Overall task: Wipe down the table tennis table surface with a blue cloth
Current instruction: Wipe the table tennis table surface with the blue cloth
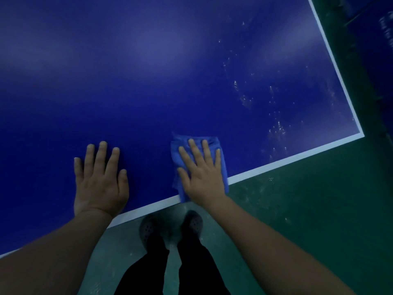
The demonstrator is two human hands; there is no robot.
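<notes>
1. A dark blue table tennis table (170, 71) fills most of the view, edged by a white boundary line (276, 163) along its near side and its right side; the two lines meet at the corner on the right.
2. Pale specks and smears (276, 126) are scattered over the right part of the tabletop, between the cloth and that corner.
3. Below the near edge lies a green floor (308, 209), scuffed with faint light marks. The person's two dark perforated shoes (192, 223) and dark trouser legs stand on it, just under the table edge.
4. At the far right a dark shape sits beyond the table; too dim to tell what it is.
5. The blue cloth (214, 143) lies folded on the tabletop at the near edge, its lower end overlapping the white line. Its long axis runs away from the person, roughly square to the near edge.
6. The right hand (202, 173) presses flat on the cloth, fingers straight and spread, covering most of it.
7. The left hand (100, 179) rests flat on the bare tabletop, fingers straight and slightly apart, well to the left of the cloth and holding nothing.
</notes>
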